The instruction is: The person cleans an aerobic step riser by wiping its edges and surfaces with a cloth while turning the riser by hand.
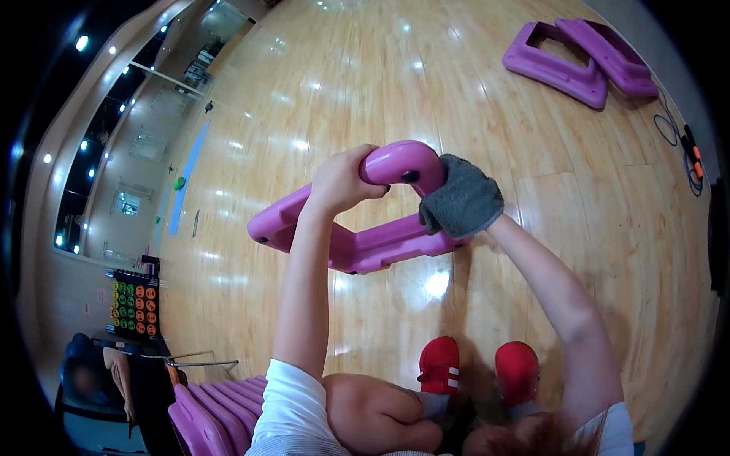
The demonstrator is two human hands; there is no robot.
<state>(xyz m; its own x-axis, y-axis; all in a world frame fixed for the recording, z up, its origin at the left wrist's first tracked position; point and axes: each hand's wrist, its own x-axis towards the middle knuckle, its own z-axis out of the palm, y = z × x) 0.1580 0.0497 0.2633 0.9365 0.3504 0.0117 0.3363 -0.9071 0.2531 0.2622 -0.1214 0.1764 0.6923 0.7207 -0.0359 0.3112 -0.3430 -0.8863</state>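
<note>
A purple plastic step riser [380, 239], a hollow frame with small black rubber feet, is held tilted in front of me above the floor. My left hand [344, 181] is closed around its upper edge, the thumb towards the opening. My right hand [464, 197] is covered by a grey cloth [460, 194], perhaps a mitt, pressed against the riser's right side. The fingers under the cloth are hidden, but the hand's curled shape follows the frame's edge.
Two more purple risers [559, 64] lie overlapping at the upper right, near a cable with black-and-orange handles [693, 156]. Stacked purple risers [217, 414] stand at lower left, beside a seated person [106, 372]. A dumbbell rack [135, 304] is behind. My red shoes [439, 365] are on the wooden floor.
</note>
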